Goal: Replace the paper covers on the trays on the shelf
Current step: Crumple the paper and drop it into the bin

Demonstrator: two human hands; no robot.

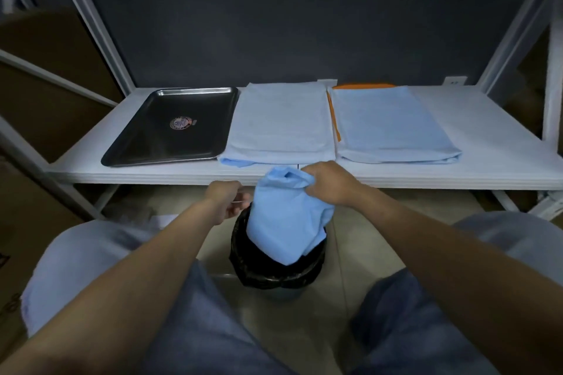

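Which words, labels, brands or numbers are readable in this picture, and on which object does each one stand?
No text is readable here.
Round sticker in the metal tray: print too small and blurred to read.
Dark marks on the cardboard box at the left edge: blurred, cut off, unreadable.
Crumpled blue paper cover: no print shows.

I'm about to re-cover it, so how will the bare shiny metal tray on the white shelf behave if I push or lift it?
Probably stiff: the bare shiny metal tray lies flat with a crisp raised rim. Likely slides easily, smooth metal on the smooth white shelf. Unlikely to tip, being wide and shallow.
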